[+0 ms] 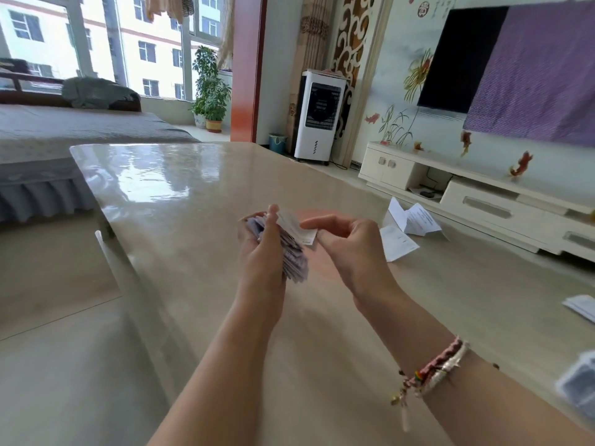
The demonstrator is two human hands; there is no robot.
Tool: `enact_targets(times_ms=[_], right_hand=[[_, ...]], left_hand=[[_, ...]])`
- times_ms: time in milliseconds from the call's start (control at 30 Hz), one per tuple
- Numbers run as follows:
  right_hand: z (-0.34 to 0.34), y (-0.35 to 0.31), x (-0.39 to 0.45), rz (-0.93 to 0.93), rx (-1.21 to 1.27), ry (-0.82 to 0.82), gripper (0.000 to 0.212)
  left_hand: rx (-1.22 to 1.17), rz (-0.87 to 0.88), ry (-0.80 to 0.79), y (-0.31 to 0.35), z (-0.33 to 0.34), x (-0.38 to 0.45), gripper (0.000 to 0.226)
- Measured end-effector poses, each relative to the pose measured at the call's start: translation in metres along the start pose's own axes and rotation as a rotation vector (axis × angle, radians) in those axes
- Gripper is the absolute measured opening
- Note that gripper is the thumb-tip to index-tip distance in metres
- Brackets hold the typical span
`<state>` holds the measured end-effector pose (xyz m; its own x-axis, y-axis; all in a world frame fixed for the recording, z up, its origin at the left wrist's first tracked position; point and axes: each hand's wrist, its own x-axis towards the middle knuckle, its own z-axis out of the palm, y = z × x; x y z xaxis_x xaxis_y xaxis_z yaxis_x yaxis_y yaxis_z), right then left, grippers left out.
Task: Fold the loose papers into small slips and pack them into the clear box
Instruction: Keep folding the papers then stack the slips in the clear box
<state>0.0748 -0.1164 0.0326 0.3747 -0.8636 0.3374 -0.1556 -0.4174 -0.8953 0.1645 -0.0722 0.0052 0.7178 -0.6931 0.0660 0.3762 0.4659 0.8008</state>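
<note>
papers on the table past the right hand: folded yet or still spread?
Still spread. The loose papers lie open on the table with creases showing, not yet reduced to small slips like the stack in the left hand.

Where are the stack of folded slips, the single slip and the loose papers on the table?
stack of folded slips (291, 252), head view, edges.
single slip (297, 228), head view, face.
loose papers (409, 225), head view, middle sheet.

Over the table my left hand holds the stack of slips — my right hand just right; loose papers lie farther right.
</note>
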Motion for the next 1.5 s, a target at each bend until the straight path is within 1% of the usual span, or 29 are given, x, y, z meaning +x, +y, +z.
enact_targets(times_ms=[100,133,167,267,333,367,433,500,533,567,667,733,800,833,867,900,1000,1100,1167,1233,1300,1367,1400,1433,1467,1500], right_hand=[[-0.013,-0.001,-0.008,0.035,-0.026,-0.015,0.024],[-0.019,-0.002,-0.01,0.04,-0.026,-0.01,0.019],[-0.024,-0.002,-0.012,0.037,-0.027,-0.008,0.015],[-0.043,-0.005,-0.015,0.045,-0.038,-0.082,0.013],[-0.056,-0.005,-0.013,0.075,-0.079,-0.142,0.021],[-0.063,-0.003,-0.008,0.088,-0.096,-0.135,0.024],[-0.079,0.006,0.01,0.11,-0.161,-0.022,0.026],[-0.095,0.024,0.038,0.124,-0.349,0.138,0.021],[-0.101,0.035,0.052,0.14,-0.453,0.179,0.021],[-0.105,0.046,0.065,0.164,-0.546,0.183,0.023],[-0.112,0.076,0.1,0.274,-0.768,0.085,0.037],[-0.114,0.089,0.116,0.324,-0.896,-0.005,0.047],[-0.115,0.096,0.127,0.396,-0.959,-0.092,0.054],[-0.116,0.098,0.131,0.416,-0.956,-0.096,0.055],[-0.118,0.1,0.133,0.401,-0.937,-0.069,0.053],[-0.119,0.1,0.136,0.348,-0.899,-0.014,0.048],[-0.117,0.088,0.131,0.143,-0.635,0.178,0.024],[-0.113,0.057,0.105,-0.079,-0.353,0.297,0.027],[-0.104,0.033,0.077,-0.178,-0.148,0.34,0.023],[-0.095,0.017,0.046,-0.193,0.025,0.307,0.02],[-0.088,0.01,0.021,-0.126,0.112,0.194,0.019],[-0.082,0.007,0.005,-0.025,0.173,0.088,0.029],[-0.079,0.005,-0.002,0.016,0.235,0.054,0.034],[-0.078,0.003,-0.007,0.051,0.299,0.035,0.036],[-0.076,0.001,-0.012,0.074,0.335,0.022,0.038],[-0.075,0.0,-0.015,0.089,0.328,0.023,0.039]], left_hand=[[-0.019,-0.014,-0.081,0.001,0.014,-0.01,0.068],[-0.016,-0.018,-0.115,0.001,0.02,-0.014,0.075],[-0.014,-0.021,-0.147,-0.001,0.023,-0.016,0.075],[-0.064,-0.043,-0.233,-0.01,0.032,-0.018,0.053],[-0.136,-0.105,-0.23,-0.015,0.038,-0.014,0.035],[-0.154,-0.144,-0.207,-0.016,0.04,-0.01,0.029],[-0.147,-0.217,-0.154,-0.018,0.043,-0.003,0.025],[-0.141,-0.271,-0.154,-0.019,0.044,0.003,0.026],[-0.152,-0.298,-0.165,-0.019,0.044,0.005,0.026],[-0.176,-0.325,-0.17,-0.019,0.042,0.007,0.027],[-0.262,-0.357,-0.181,-0.022,0.038,0.014,0.033],[-0.274,-0.371,-0.185,-0.023,0.035,0.017,0.031],[-0.269,-0.413,-0.186,-0.025,0.032,0.021,0.028],[-0.271,-0.437,-0.19,-0.026,0.032,0.022,0.027],[-0.272,-0.454,-0.188,-0.026,0.031,0.023,0.026],[-0.269,-0.464,-0.181,-0.027,0.03,0.024,0.026],[-0.242,-0.467,-0.176,-0.026,0.032,0.022,0.02],[-0.231,-0.466,-0.166,-0.024,0.037,0.015,0.019],[-0.232,-0.449,-0.187,-0.024,0.04,0.008,0.014],[-0.257,-0.437,-0.206,-0.023,0.04,0.001,0.028],[-0.284,-0.407,-0.222,-0.019,0.04,-0.008,0.042],[-0.285,-0.364,-0.252,-0.017,0.04,-0.017,0.055],[-0.276,-0.342,-0.255,-0.017,0.038,-0.022,0.056],[-0.256,-0.315,-0.245,-0.016,0.035,-0.027,0.05],[-0.235,-0.297,-0.23,-0.016,0.033,-0.03,0.045],[-0.23,-0.283,-0.229,-0.016,0.03,-0.032,0.045]])
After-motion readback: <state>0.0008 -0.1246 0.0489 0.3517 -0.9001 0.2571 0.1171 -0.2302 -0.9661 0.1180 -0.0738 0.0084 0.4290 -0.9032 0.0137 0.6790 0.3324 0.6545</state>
